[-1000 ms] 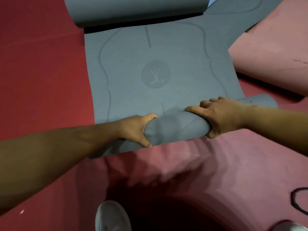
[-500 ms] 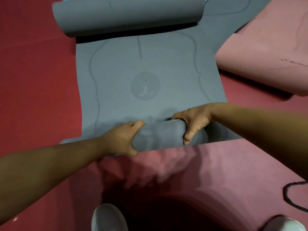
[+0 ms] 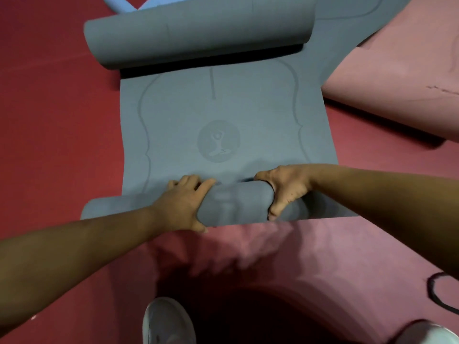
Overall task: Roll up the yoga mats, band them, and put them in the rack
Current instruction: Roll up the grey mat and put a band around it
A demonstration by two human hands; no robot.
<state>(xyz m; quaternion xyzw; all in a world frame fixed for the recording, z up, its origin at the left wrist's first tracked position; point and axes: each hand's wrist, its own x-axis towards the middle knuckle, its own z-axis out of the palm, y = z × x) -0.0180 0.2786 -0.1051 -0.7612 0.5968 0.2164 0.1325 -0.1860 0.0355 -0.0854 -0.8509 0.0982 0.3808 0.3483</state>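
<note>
Low in the frame's centre, the left hand [image 3: 182, 207] and right hand [image 3: 285, 192] both grip the mat's [image 3: 223, 115] roll [image 3: 236, 204], keeping it tight for rolling.

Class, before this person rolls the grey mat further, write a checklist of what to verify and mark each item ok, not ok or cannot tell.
1. Grip: left hand and right hand both hold the grey roll: ok.
2. Path: flat stretch lies smooth, nothing on it: ok.
3. Mat's far end lies flat: not ok, it curls up.
4. Roll even across its width: cannot tell, too blurred.
5. Band at hand: cannot tell; the black loop is cut off by the frame.
</note>
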